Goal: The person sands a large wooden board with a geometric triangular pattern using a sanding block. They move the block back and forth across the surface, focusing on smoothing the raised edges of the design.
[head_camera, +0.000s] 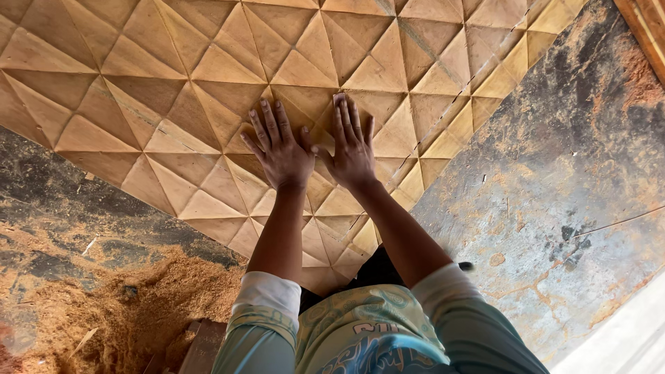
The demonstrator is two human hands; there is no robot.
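Observation:
A large wooden panel made of raised triangular facets lies flat on the floor and fills the upper part of the view. Both of my hands press flat on it near its middle, side by side, thumbs almost touching. My left hand has its fingers spread on the facets. My right hand lies just to its right, fingers spread and pointing away from me. Neither hand holds anything.
A stained concrete floor surrounds the panel. A heap of sawdust lies at the lower left, beside a dark wooden piece. A wooden edge runs along the top right corner.

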